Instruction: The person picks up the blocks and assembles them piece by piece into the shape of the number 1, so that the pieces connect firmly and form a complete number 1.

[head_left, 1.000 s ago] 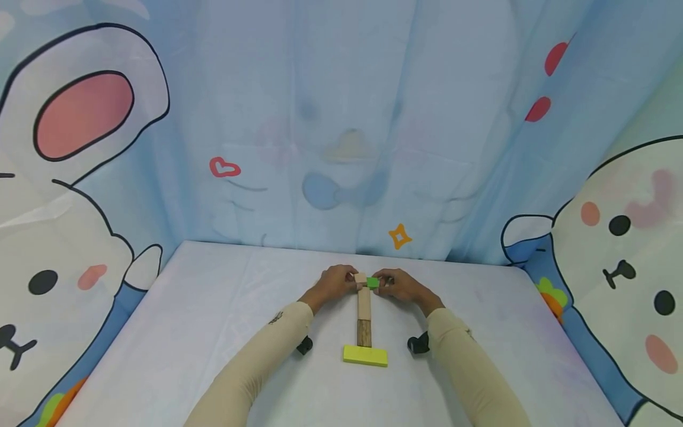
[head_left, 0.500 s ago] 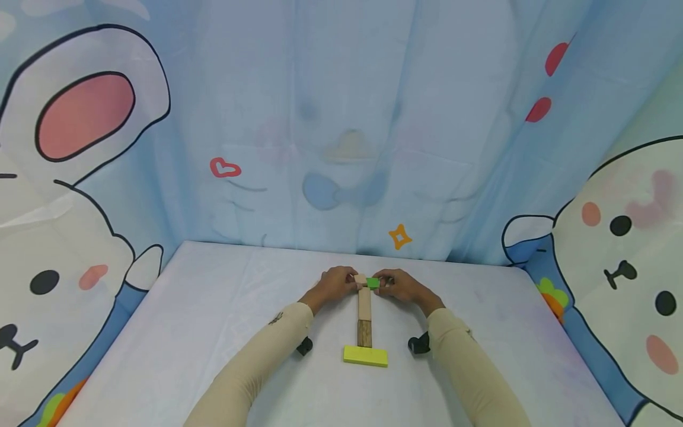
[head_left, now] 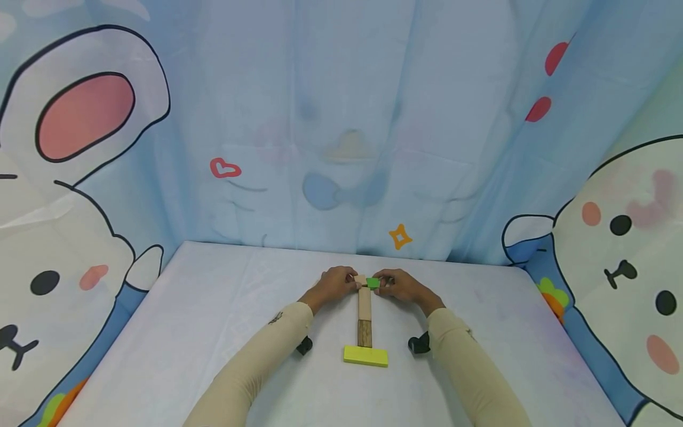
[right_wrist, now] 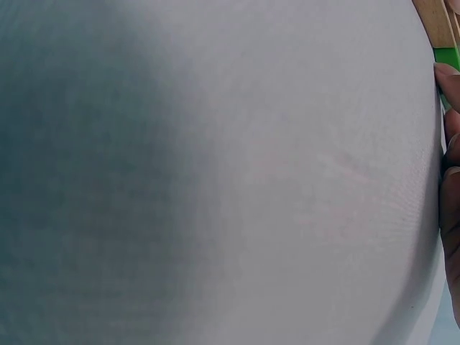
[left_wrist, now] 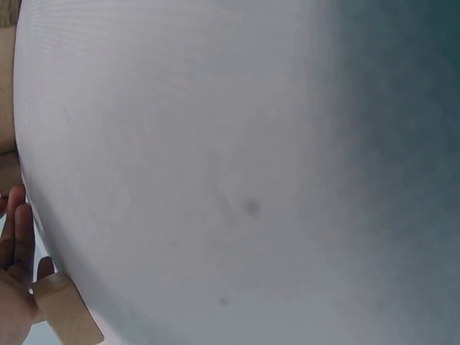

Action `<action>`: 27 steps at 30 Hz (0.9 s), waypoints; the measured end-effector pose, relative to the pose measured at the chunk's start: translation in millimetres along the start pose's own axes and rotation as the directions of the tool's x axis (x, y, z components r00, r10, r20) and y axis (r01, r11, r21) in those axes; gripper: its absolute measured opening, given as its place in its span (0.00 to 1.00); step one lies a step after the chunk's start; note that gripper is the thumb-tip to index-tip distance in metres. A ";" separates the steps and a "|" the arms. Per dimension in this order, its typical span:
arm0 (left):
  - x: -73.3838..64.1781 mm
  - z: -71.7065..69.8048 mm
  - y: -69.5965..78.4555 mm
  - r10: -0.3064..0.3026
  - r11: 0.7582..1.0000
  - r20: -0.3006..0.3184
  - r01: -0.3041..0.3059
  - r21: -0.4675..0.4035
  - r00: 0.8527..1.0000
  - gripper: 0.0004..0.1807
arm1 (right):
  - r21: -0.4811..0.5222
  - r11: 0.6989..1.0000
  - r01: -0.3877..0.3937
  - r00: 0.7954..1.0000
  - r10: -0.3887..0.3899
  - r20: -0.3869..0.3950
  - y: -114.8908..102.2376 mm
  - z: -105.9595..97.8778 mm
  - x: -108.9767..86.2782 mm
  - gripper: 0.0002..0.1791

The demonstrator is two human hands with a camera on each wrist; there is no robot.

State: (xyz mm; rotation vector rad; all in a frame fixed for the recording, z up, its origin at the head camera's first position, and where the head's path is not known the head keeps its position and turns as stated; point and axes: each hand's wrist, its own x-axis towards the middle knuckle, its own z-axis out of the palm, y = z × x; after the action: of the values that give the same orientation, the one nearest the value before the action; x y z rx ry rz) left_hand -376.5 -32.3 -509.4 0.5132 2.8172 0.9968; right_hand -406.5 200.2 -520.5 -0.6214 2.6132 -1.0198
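A small plain wooden block (head_left: pixel 360 279) sits at the far end of a line of blocks, with my left hand (head_left: pixel 336 283) pinching its left side. Beside it is a green block (head_left: pixel 373 283), which my right hand (head_left: pixel 399 284) pinches from the right. Toward me the line runs through a pale wooden block (head_left: pixel 364 304), a dark-grained wooden block (head_left: pixel 364 333) and a crosswise yellow block (head_left: pixel 365 356). In the left wrist view another wooden block (left_wrist: pixel 68 309) shows against the left hand; how it is held is unclear. Fingers (right_wrist: pixel 449 86) touch the green block's edge in the right wrist view.
A white cloth covers the table (head_left: pixel 213 284). Behind it hangs a blue curtain (head_left: pixel 256 107) with cartoon animals. Black wrist cameras, the left one (head_left: pixel 305 346) and the right one (head_left: pixel 418 343), hang under the sleeves.
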 end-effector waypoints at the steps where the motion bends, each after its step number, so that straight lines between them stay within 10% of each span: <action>1: 0.1 -0.1 -0.4 0.002 1.000 0.000 -0.002 0.002 1.000 0.18 | -0.001 1.000 0.002 1.000 -0.002 0.000 -0.1 0.1 0.2 0.21; 27: -10.9 -19.5 -0.7 0.005 0.999 -0.053 -0.008 -0.049 0.999 0.25 | -0.045 0.999 -0.017 1.000 0.016 -0.011 0.1 1.5 1.9 0.21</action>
State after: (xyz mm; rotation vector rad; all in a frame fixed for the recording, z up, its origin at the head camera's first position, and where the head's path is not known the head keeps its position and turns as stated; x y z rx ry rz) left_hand -370.6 -48.1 -494.8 0.4985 2.8304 1.0939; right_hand -407.6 198.4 -521.8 -0.6054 2.6526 -0.9642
